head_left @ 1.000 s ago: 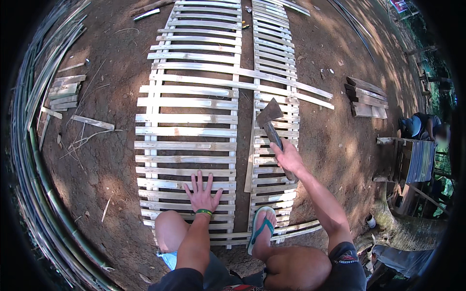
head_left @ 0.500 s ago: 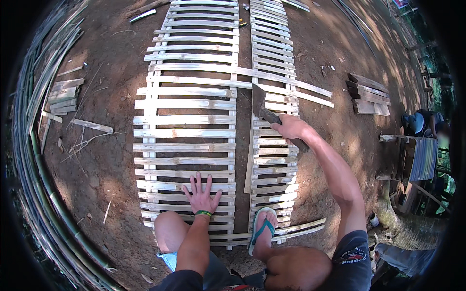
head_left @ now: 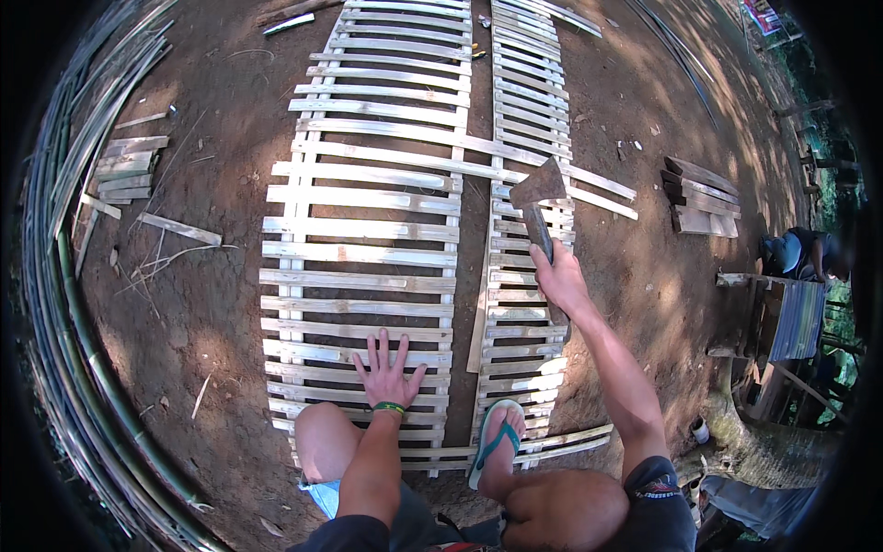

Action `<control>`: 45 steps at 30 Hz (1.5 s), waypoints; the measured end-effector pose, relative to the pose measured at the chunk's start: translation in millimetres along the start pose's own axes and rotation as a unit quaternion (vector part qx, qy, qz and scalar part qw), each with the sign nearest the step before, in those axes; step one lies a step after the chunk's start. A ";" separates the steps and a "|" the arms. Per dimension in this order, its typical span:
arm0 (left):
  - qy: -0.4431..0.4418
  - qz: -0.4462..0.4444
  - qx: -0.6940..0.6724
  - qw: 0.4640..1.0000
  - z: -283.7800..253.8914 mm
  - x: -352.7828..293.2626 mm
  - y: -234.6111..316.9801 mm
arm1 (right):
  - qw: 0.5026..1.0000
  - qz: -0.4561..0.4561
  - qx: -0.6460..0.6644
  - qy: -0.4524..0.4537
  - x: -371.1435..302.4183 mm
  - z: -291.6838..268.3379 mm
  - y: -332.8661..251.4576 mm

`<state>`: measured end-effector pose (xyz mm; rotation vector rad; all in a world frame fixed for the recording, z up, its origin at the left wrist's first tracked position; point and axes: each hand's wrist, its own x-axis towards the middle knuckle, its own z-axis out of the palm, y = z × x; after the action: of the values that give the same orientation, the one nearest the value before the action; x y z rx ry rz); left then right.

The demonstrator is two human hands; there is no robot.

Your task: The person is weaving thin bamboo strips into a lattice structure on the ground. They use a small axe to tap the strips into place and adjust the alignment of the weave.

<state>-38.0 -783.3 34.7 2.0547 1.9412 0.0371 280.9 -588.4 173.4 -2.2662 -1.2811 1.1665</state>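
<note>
My left hand (head_left: 388,374) lies flat with fingers spread on the near slats of a wide bamboo slat panel (head_left: 363,228). A green band circles that wrist. My right hand (head_left: 559,281) grips the dark handle of a short, broad-bladed machete (head_left: 540,187), its blade pointing away from me. The machete is over a narrower slat panel (head_left: 529,336), which lies alongside the wide one with a strip of soil between. Two long strips cross both panels about midway. My sandalled foot (head_left: 498,443) rests on the narrow panel's near end.
Long bamboo poles (head_left: 87,345) curve along the left. Short split pieces (head_left: 127,170) are piled near them. Dark boards (head_left: 702,198) lie to the right. Beyond them, another person (head_left: 796,253) is beside a wooden bench-like structure (head_left: 791,317). A tree trunk (head_left: 768,437) stands near right.
My right hand has turned the machete, so its blade has swung right from the gap to over the narrow panel. My left hand stays on the slats. The view has shifted slightly.
</note>
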 end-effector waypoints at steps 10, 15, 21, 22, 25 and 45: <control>-0.008 0.009 0.000 1.000 -2.6 1.4 1.2 | 0.999 0.026 -0.031 -0.030 10.5 4.0 30.6; -0.008 0.011 0.015 1.000 -3.7 1.5 2.8 | 1.000 -0.016 -0.004 -0.010 54.0 -32.5 -35.2; -0.004 0.014 0.000 1.000 -1.1 2.7 4.3 | 0.975 -0.065 -0.204 -0.053 73.9 -29.6 -29.1; -0.001 0.014 0.001 1.000 -0.9 2.5 3.1 | 0.951 -0.034 -0.279 -0.130 66.9 -38.5 -35.3; -0.004 0.011 0.006 1.000 -0.3 1.3 2.1 | 0.966 0.029 -0.214 -0.145 52.5 -48.2 -61.0; -0.036 0.008 0.007 0.999 -5.7 1.6 4.0 | 0.989 -0.044 -0.142 -0.007 28.7 17.9 47.0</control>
<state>-35.3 -780.7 40.8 2.0510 1.8885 -0.0463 302.6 -593.9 120.0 -2.3675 -1.6256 1.0257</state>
